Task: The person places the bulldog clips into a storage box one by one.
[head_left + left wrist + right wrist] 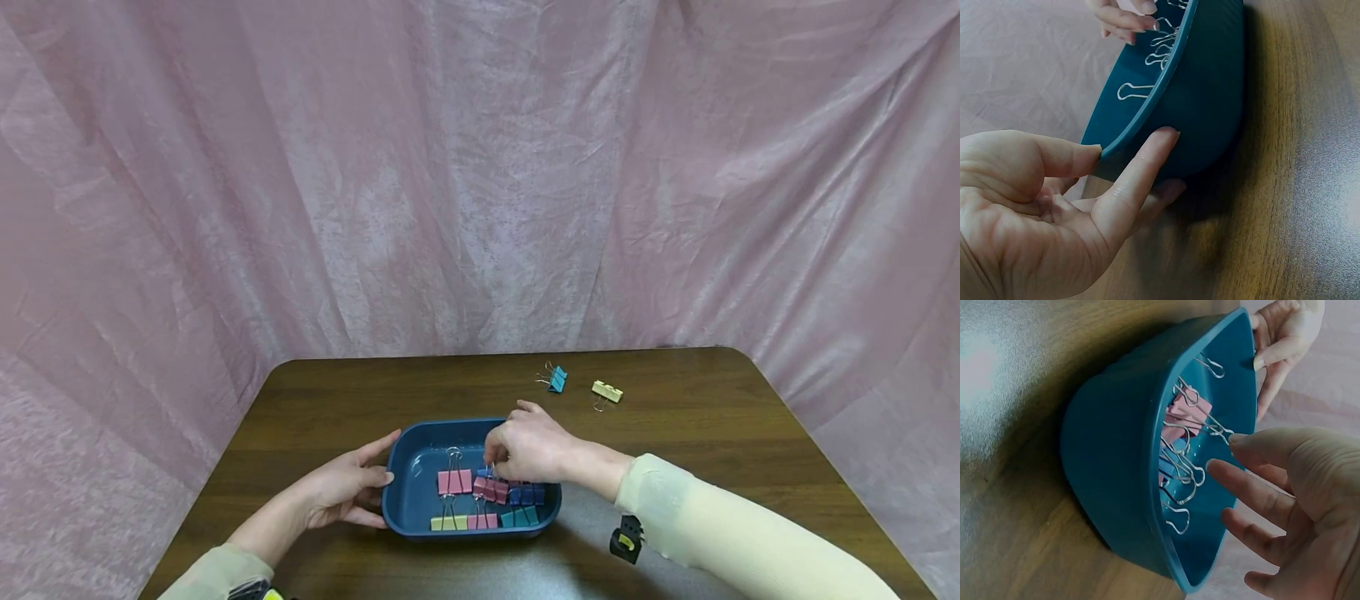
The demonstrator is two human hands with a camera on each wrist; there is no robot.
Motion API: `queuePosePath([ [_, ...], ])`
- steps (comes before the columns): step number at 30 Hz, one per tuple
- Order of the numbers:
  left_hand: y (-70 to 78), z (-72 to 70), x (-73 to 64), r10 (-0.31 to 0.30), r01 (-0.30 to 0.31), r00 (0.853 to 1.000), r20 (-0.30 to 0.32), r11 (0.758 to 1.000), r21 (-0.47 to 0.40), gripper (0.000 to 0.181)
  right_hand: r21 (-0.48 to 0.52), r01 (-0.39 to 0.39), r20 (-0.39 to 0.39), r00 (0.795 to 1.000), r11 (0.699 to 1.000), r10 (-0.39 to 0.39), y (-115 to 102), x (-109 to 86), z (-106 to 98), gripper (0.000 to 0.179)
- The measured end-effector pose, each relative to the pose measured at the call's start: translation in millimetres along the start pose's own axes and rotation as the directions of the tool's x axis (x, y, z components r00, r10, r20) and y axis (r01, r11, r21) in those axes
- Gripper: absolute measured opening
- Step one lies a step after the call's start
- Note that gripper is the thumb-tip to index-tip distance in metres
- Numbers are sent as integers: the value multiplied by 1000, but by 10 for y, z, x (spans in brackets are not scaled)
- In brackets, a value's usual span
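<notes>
A blue plastic tub (401,504) stands on the wooden table, with pink, yellow, blue and green binder clips in it. My left hand (341,487) holds its left end, thumb (1075,157) at the rim and index finger (1138,175) along the outer wall. Over the right part reaches my right hand (531,443), fingers pointing down among the clips. In the right wrist view a gap shows between its thumb (1266,445) and index finger (1250,494). The thumb tip is by a wire handle of a pink binder clip (1194,412); whether they touch is hard to tell.
Behind the tub, a light-blue binder clip (557,379) and a yellow binder clip (607,392) lie on the table (697,425). A pink curtain (480,183) hangs past the table's far edge.
</notes>
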State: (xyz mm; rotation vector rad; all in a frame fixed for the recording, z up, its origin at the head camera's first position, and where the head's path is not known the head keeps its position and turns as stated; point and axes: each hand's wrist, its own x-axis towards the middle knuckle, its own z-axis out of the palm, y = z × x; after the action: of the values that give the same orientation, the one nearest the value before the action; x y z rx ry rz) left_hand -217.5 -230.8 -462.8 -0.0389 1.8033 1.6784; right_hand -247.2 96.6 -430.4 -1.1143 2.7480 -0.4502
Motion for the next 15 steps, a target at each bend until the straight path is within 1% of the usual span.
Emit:
queuePosePath([
  [8, 1, -1, -3, -7, 7, 1000, -6, 1000, 7, 73, 5, 1, -39, 999, 1000, -1, 69, -82, -97, 18],
  [15, -5, -3, -1, -3, 3, 1000, -1, 1000, 6, 75, -6, -22, -90, 996, 1000, 22, 129, -170, -183, 21],
])
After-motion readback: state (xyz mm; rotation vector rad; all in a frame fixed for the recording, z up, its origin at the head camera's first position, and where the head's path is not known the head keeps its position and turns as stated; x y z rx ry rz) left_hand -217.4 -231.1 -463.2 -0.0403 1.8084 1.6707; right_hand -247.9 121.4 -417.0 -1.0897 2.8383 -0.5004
